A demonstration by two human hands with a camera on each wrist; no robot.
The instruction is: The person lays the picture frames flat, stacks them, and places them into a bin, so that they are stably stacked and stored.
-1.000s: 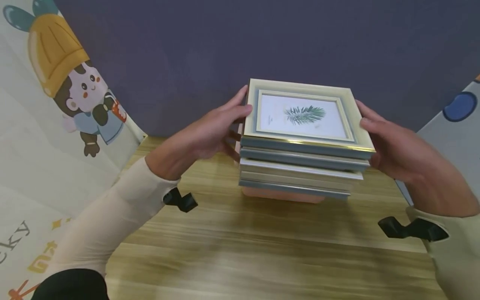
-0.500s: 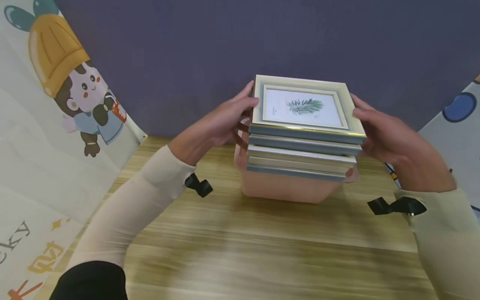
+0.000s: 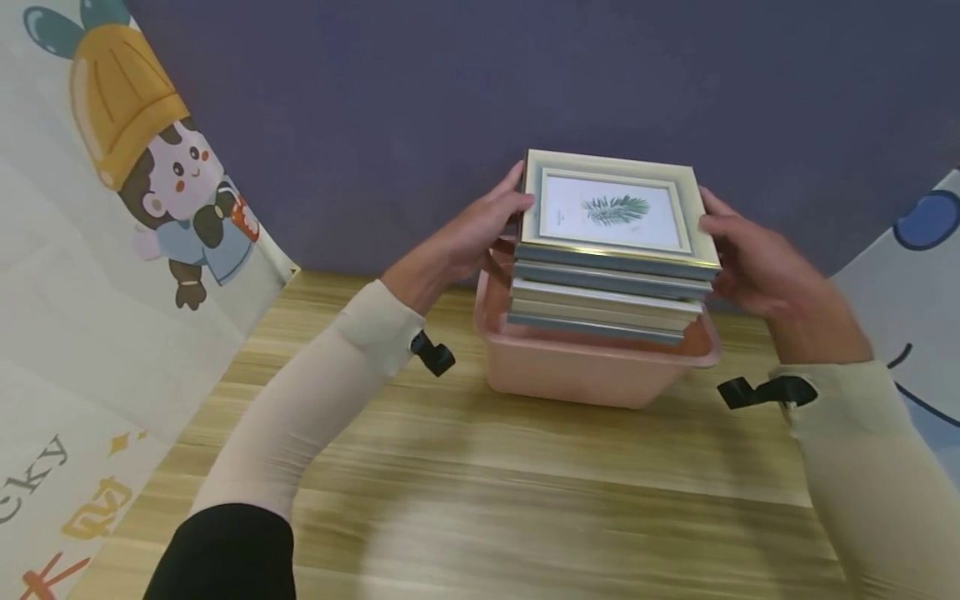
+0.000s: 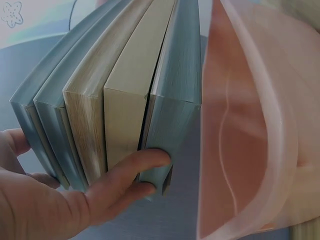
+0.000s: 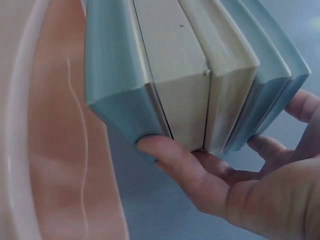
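Several picture frames (image 3: 611, 250) are held in one level stack. The top one is cream and gold-edged, with a green leaf print; those below show blue-grey and cream edges. In the head view, my left hand (image 3: 480, 229) grips the stack's left end and my right hand (image 3: 757, 254) its right end, thumbs on the top frame. Both wrist views show fingers curled round the ends, the left hand (image 4: 75, 200) and right hand (image 5: 250, 192) reaching the bottom frame. The stack is over a pink plastic bin (image 3: 577, 375), overlapping much of its opening in the head view.
The bin stands on a wood-grain table (image 3: 480, 500) near a dark blue wall (image 3: 420, 125) at the back. A white cloth with a cartoon figure (image 3: 180, 175) hangs at the left. Another patterned cloth (image 3: 915, 292) is at the right.
Both hands have carried the stack of picture frames away from the camera, over the bin. It looks smaller now, and the bin's front wall, rim and part of its inside have come into view.
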